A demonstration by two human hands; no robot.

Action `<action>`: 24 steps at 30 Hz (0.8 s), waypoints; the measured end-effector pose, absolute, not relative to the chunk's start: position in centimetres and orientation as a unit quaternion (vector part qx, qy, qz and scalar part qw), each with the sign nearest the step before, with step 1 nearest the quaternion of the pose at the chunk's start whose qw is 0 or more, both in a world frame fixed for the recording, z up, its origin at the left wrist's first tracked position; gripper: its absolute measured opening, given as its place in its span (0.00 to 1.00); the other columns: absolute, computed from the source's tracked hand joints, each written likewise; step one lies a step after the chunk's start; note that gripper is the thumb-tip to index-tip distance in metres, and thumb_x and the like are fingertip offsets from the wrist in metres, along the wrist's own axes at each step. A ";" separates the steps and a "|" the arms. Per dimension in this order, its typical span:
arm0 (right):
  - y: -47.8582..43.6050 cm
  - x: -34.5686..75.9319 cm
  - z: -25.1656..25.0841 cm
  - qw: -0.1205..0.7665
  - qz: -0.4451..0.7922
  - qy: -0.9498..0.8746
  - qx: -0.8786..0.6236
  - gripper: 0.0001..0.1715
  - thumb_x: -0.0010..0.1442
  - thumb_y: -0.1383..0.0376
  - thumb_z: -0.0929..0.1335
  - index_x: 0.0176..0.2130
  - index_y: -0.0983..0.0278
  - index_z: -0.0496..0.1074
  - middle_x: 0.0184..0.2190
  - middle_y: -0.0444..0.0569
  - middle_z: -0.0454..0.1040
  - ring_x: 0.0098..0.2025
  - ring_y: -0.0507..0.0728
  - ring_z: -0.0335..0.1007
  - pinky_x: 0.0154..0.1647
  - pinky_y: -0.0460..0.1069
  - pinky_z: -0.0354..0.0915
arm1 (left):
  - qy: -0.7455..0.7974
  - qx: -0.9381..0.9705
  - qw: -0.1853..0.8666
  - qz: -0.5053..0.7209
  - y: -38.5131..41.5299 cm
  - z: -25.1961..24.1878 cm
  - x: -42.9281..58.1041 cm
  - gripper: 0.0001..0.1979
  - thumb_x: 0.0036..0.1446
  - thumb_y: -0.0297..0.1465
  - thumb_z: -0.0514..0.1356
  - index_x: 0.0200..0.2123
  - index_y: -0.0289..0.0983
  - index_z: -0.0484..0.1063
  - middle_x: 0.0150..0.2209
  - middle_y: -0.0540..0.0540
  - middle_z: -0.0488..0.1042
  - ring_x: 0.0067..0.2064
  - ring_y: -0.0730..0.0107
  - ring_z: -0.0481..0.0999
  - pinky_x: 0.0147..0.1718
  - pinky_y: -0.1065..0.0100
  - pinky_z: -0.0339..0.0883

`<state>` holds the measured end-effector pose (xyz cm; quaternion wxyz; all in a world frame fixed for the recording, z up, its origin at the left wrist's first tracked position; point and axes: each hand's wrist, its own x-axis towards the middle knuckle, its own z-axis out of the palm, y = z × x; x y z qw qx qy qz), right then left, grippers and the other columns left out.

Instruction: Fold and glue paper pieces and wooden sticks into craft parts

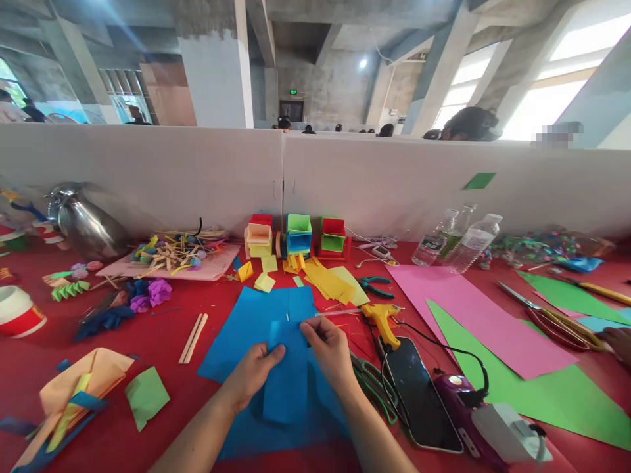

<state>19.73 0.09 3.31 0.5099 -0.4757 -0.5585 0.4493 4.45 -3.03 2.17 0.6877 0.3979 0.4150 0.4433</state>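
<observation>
A narrow strip of blue paper (pixel 286 387) is held up between my two hands, over larger blue sheets (pixel 236 335) lying on the table. My left hand (pixel 254 374) pinches the strip's left edge, with the thumb on top. At its upper right corner, my right hand (pixel 328 345) pinches it between thumb and fingers. Just beyond lie yellow paper strips (pixel 328 279) and a yellow hot glue gun (pixel 383 320). Green-handled scissors (pixel 372 387) rest beside my right wrist, partly hidden by it.
Three small folded-paper box stacks (pixel 298 233) stand against the white partition (pixel 148 171). A phone (pixel 421 394), a purple power strip (pixel 456 407) and pink paper (pixel 478 315) lie to the right. Left are wooden sticks (pixel 193 338) and a metal jug (pixel 86 223). Another person's hand (pixel 620 343) shows at far right.
</observation>
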 end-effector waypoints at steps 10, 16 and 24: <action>-0.6 18.9 2.7 0.390 0.476 -0.642 -0.457 0.14 0.50 0.60 0.68 0.21 0.65 0.63 0.18 0.37 0.54 0.22 0.47 0.48 0.22 0.44 0.48 | 0.418 0.229 0.661 0.579 -1.7 2.0 3.4 0.16 0.47 0.40 0.64 0.35 0.35 0.72 0.27 0.47 0.77 0.32 0.65 0.76 0.33 0.66 0.69; -0.3 19.1 2.6 0.397 0.472 -0.633 -0.468 0.15 0.50 0.60 0.67 0.20 0.64 0.60 0.18 0.37 0.52 0.22 0.47 0.47 0.21 0.44 0.46 | 0.374 0.235 0.699 0.563 -2.1 2.5 3.6 0.16 0.45 0.37 0.65 0.36 0.32 0.72 0.35 0.41 0.78 0.41 0.56 0.76 0.41 0.60 0.69; -0.1 19.1 2.6 0.416 0.501 -0.601 -0.464 0.15 0.50 0.58 0.68 0.21 0.64 0.63 0.16 0.39 0.62 0.19 0.49 0.59 0.21 0.44 0.54 | 0.364 0.188 0.686 0.601 -1.5 2.2 3.2 0.16 0.52 0.36 0.61 0.43 0.35 0.71 0.41 0.42 0.77 0.43 0.59 0.76 0.41 0.62 0.71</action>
